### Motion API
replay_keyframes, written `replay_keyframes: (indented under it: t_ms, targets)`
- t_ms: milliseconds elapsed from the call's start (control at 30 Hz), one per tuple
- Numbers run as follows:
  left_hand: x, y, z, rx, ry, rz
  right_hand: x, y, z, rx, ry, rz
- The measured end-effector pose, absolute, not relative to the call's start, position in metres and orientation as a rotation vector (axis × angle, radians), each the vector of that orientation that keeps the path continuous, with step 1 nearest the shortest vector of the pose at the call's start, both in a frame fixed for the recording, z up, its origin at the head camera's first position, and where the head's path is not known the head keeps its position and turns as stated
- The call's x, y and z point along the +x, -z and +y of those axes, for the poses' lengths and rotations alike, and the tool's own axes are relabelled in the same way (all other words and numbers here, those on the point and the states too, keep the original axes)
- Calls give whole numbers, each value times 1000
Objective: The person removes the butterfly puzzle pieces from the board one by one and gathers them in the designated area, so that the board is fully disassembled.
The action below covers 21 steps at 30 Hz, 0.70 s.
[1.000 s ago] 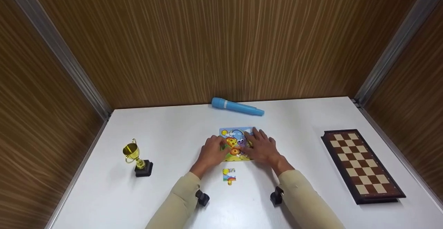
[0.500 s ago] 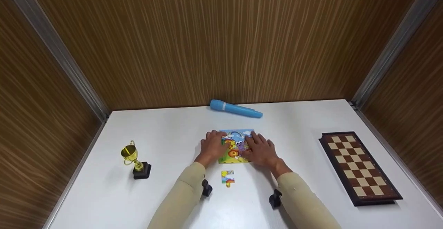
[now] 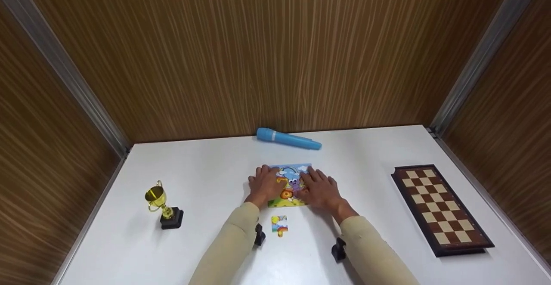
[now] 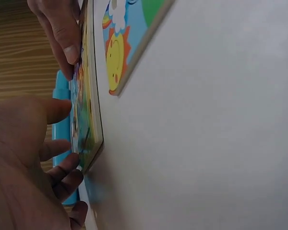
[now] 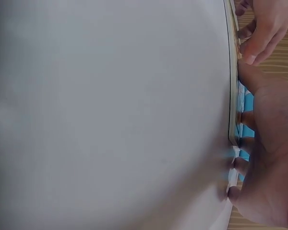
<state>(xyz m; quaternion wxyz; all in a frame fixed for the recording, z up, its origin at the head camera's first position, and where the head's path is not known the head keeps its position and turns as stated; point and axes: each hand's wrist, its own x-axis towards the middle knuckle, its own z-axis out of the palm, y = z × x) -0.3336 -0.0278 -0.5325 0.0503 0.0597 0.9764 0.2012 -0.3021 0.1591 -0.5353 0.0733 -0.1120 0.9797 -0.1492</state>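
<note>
A cartoon jigsaw puzzle in its thin tray lies at the middle of the white table, showing a rainbow, a purple creature and yellow grass. My left hand rests along the puzzle's left side, with fingers spread over the edge and thumb on the picture. On the opposite side my right hand lies with spread fingers across the right edge, its thumb toward the middle. Both hands cover parts of the picture. Nearer to me sits a loose puzzle piece, whose smiling sun shows in the left wrist view.
Behind the puzzle lies a blue toy microphone. A gold trophy cup on a black base stands at the left. At the right is a brown and cream chessboard. Wood-grain panels enclose the table's back and sides.
My left hand's fingers have moved from bent over the picture to laid out along the left edge. The right hand stays on the right side. The head view has shifted slightly.
</note>
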Motion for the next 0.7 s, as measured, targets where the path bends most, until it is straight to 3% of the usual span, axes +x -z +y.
replay_keyframes:
  t_ms: [700]
  targets:
    - [-337, 531, -24, 135, -656, 3023, -303, 533, 156, -315, 420, 2929]
